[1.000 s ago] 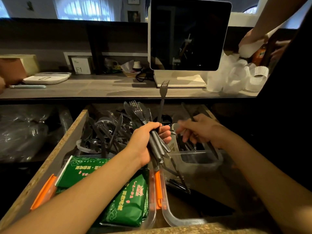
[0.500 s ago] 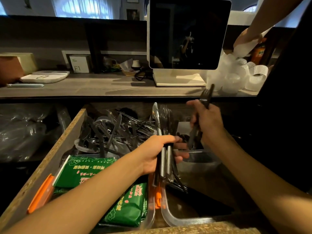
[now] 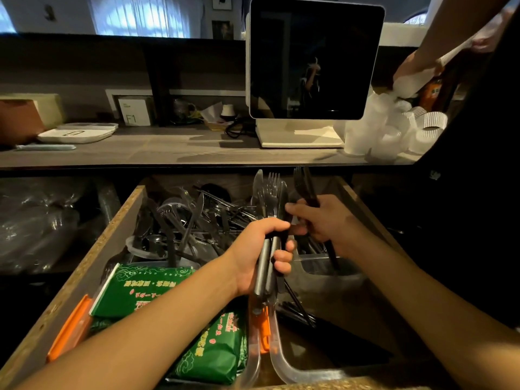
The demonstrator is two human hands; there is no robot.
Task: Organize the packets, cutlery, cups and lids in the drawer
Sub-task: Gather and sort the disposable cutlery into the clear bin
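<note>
Cutlery bundle (image 3: 270,220) upright, gripped above drawer (image 3: 118,229).

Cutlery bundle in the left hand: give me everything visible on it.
The cutlery bundle is a fistful of dark plastic pieces: fork tines and a paler knife-like blade show at the top, grey handles below. It stands roughly upright above the open drawer. The left hand grips its middle; the right hand, holding a separate black fork, touches its upper part. Exact piece count is unclear.

Dim indoor scene; bright windows (image 3: 135,15) glow at upper left, wide-angle bending warps edges, the drawer (image 3: 92,266) interior lies shadowed.
</note>
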